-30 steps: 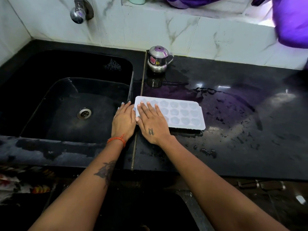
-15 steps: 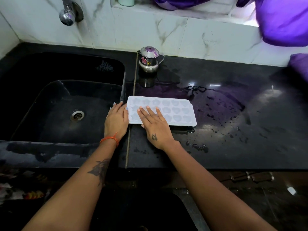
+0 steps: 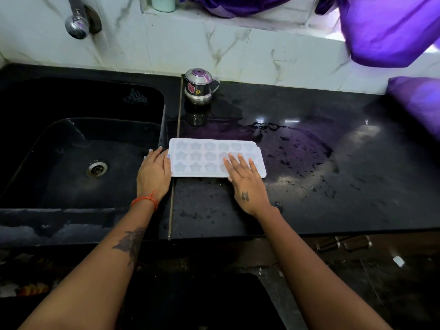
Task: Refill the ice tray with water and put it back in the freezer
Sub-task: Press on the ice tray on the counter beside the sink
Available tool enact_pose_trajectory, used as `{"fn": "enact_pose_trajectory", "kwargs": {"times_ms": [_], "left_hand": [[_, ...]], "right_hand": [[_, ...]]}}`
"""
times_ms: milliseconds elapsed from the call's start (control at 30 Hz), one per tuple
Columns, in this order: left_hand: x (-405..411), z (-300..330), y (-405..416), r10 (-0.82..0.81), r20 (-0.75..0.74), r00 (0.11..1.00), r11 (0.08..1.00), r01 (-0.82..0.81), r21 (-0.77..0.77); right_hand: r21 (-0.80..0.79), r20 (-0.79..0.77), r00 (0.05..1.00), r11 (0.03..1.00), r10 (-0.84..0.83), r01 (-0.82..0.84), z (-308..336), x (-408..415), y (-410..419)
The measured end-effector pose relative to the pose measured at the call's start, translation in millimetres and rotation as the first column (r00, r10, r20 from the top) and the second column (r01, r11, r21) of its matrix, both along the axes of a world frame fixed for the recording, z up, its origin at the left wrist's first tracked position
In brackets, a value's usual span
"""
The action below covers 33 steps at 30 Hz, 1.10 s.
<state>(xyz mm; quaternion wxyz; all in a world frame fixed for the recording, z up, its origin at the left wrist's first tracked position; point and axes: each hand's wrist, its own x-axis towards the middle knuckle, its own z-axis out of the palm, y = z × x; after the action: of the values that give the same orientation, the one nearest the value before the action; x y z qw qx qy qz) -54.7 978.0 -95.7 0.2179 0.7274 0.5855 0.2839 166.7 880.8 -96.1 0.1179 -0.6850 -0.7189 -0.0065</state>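
The right hand [image 3: 246,184] is lying flat with its fingers [image 3: 238,161] straight and slightly spread, pressing on the right part of the ice tray [image 3: 202,157]. The left hand [image 3: 154,173] is resting with straight fingers held together against the tray's left short edge. Under both sets of fingers the white tray is sitting flat on the wet black counter [image 3: 309,175]. Left of the left fingers the sink [image 3: 71,151] is opening; beyond the fingertips a small steel pot [image 3: 198,85] is standing by the wall.
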Motion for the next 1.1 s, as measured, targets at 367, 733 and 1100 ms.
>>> {"fn": "enact_pose_trajectory", "kwargs": {"times_ms": [367,733,1100], "left_hand": [[0.5,1.1,-2.3,0.010,0.001,1.000,1.000,-0.010,0.012],[3.3,6.7,-8.0,0.058,0.014,0.998,0.998,-0.058,0.033],[13.0,15.7,-16.5,0.175,0.057,0.983,0.981,-0.178,0.071]], "right_hand": [[-0.025,-0.371,0.909,0.981,-0.189,0.194,6.7,20.6,-13.4],[-0.253,-0.439,0.803,0.913,-0.402,0.319,30.0,23.6,0.2],[-0.372,-0.542,0.561,0.778,-0.625,0.507,37.0,33.7,30.2]]}}
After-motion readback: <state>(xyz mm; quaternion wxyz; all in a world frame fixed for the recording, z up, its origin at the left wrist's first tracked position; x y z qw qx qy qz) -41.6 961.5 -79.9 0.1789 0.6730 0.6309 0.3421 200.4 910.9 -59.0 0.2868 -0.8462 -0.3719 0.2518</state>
